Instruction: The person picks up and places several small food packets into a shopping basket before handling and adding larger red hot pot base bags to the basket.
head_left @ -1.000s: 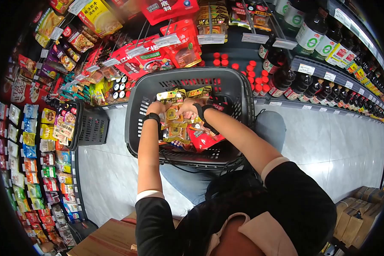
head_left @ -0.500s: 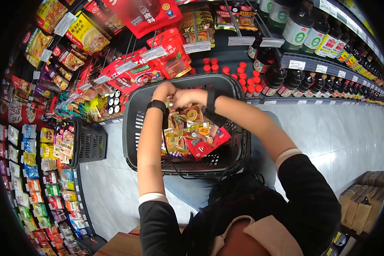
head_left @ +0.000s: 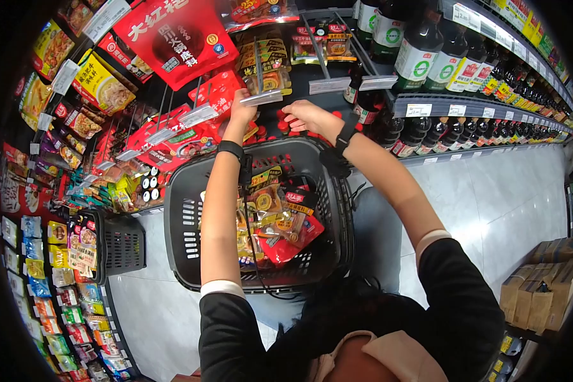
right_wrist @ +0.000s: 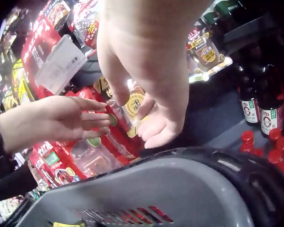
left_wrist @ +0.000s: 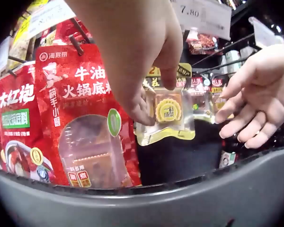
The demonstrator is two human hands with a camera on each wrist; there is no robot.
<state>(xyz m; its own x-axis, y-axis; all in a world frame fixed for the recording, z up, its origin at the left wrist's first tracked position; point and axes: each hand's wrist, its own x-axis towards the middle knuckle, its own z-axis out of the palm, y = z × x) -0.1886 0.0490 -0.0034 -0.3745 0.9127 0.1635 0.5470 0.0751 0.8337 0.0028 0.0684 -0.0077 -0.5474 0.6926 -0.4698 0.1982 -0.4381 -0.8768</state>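
In the head view my left hand (head_left: 241, 109) reaches over the basket's far rim to the hanging packets. A small clear packet with yellow and black trim (left_wrist: 168, 106) hangs before it in the left wrist view, with fingers and thumb overlapping its left and upper parts. The right wrist view shows this left hand (right_wrist: 61, 120) with extended fingers. My right hand (head_left: 312, 118) is held up beside the packet, fingers loosely bent and nothing between them. Below both hands stands a dark grey basket (head_left: 183, 270) holding several mixed packets (head_left: 275, 219).
Red hotpot packets (left_wrist: 87, 113) hang left of the small packet, and price tags (head_left: 261, 97) stick out above. Red-capped bottles (right_wrist: 274, 156) stand low behind the basket. Dark bottles (head_left: 417, 51) line the right shelves. Another basket (head_left: 124, 245) stands at the left; cardboard boxes (head_left: 544, 286) lie at right.
Both hands have left the basket's inside and moved up and forward to the rack. The packets they were among now lie in the basket. The head view has shifted forward.
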